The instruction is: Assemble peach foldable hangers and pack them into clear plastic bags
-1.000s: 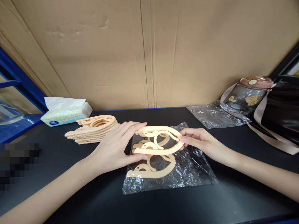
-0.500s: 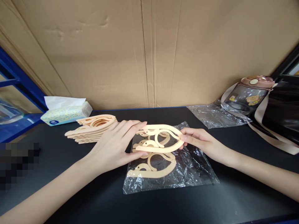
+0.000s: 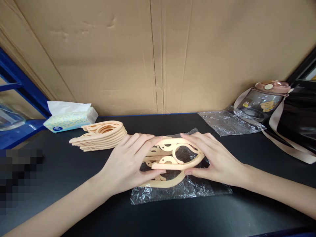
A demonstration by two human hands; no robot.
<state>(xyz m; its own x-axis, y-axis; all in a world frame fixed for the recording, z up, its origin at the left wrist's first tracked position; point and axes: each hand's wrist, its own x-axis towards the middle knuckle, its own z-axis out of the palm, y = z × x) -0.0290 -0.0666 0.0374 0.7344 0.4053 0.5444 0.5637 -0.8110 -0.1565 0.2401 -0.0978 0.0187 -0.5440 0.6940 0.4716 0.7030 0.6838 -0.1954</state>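
A cream plastic folding hanger [image 3: 187,165], folded up, is held above a clear plastic bag [image 3: 207,187]. My left hand [image 3: 130,161] is closed on its left end, thumb at the near arm and fingers at the far one. At the curved right end, my right hand [image 3: 214,161] grips it the same way. More folded hangers of the same kind lie in the bag below, partly hidden by the held one and my hands. To the left, beyond my left hand, stands a neat stack of folded hangers [image 3: 103,136].
A tissue pack [image 3: 69,118] lies at the back left. At the back right are another clear bag [image 3: 222,121] and a strapped water bottle [image 3: 264,102]. A cardboard wall [image 3: 118,65] closes off the rear of the black table [image 3: 172,217].
The held hanger has shifted right and slightly nearer. My right hand has moved from pinching its tip to spanning its curved end with thumb and fingers. The stack is unchanged.
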